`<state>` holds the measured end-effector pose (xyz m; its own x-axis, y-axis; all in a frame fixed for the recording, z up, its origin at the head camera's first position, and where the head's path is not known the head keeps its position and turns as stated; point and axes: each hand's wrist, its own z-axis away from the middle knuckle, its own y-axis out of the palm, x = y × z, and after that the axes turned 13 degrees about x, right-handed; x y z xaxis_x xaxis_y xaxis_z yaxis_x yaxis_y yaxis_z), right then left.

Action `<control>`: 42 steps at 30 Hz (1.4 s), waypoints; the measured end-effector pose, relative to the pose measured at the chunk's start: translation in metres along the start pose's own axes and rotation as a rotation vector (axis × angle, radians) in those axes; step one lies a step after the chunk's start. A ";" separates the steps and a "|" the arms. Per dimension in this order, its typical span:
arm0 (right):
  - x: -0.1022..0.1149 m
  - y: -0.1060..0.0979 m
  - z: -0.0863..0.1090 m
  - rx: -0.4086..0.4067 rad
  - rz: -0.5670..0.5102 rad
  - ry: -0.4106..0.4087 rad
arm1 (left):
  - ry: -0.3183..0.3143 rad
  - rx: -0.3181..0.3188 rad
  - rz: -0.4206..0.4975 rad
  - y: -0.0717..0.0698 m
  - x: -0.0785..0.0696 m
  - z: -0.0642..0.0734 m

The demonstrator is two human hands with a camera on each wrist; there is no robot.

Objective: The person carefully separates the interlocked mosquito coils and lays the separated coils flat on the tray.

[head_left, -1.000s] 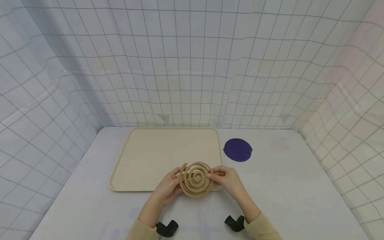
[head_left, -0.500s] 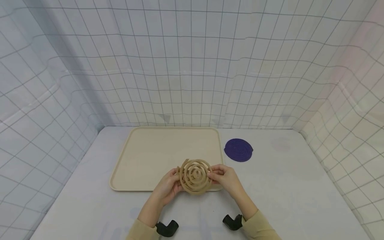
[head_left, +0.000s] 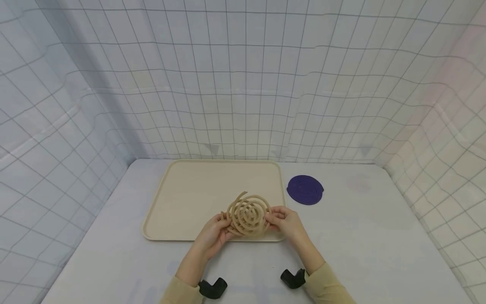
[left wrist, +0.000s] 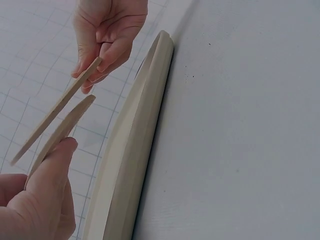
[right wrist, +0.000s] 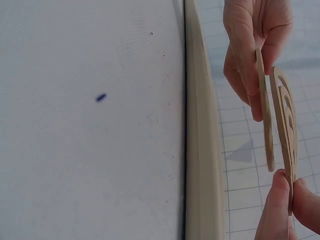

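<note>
Two tan spiral mosquito coils are held close together, face to face, above the front edge of the tray. My left hand (head_left: pixel 210 237) pinches one mosquito coil (right wrist: pixel 266 117) at its left rim. On the other mosquito coil (right wrist: pixel 286 132), thumb and fingers of my right hand (head_left: pixel 289 223) grip the right edge. A narrow gap shows between the two coils in both wrist views. From the head view they overlap, so much of the rear one is hidden, and a loose outer tip sticks up at the top.
A beige rimmed tray (head_left: pixel 197 190) lies behind and left of the hands. Right of it, a flat purple spiral disc (head_left: pixel 305 190) rests on the white table (head_left: pixel 364 236). Grid-patterned sheets (head_left: pixel 243 93) stand at the back and both sides.
The coils have risen slightly away from me and shifted apart, their rings now misaligned. Both hands keep their grip; the right hand has moved up slightly. The camera view has drifted a little.
</note>
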<state>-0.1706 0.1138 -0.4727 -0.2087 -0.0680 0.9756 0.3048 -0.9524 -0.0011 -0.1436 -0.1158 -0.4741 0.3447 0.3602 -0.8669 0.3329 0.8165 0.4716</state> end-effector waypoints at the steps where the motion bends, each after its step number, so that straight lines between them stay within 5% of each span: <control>1: -0.001 0.000 -0.001 -0.003 -0.002 -0.003 | -0.001 -0.008 0.001 0.000 0.000 0.000; 12: -0.008 -0.003 -0.010 -0.025 -0.038 -0.033 | 0.017 -0.136 -0.050 -0.003 -0.002 -0.001; 20: -0.007 -0.005 -0.010 -0.074 -0.052 -0.035 | -0.007 -0.272 -0.190 -0.015 -0.003 -0.001; 28: -0.005 -0.009 -0.009 -0.079 -0.026 -0.028 | -0.027 -0.301 -0.227 -0.023 -0.010 0.000; 42: -0.007 -0.016 -0.009 -0.097 0.050 -0.021 | -0.094 -0.419 -0.706 -0.036 -0.015 0.002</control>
<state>-0.1819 0.1267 -0.4817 -0.1761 -0.1104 0.9782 0.2230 -0.9723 -0.0696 -0.1594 -0.1512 -0.4775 0.2552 -0.3247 -0.9107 0.1505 0.9438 -0.2943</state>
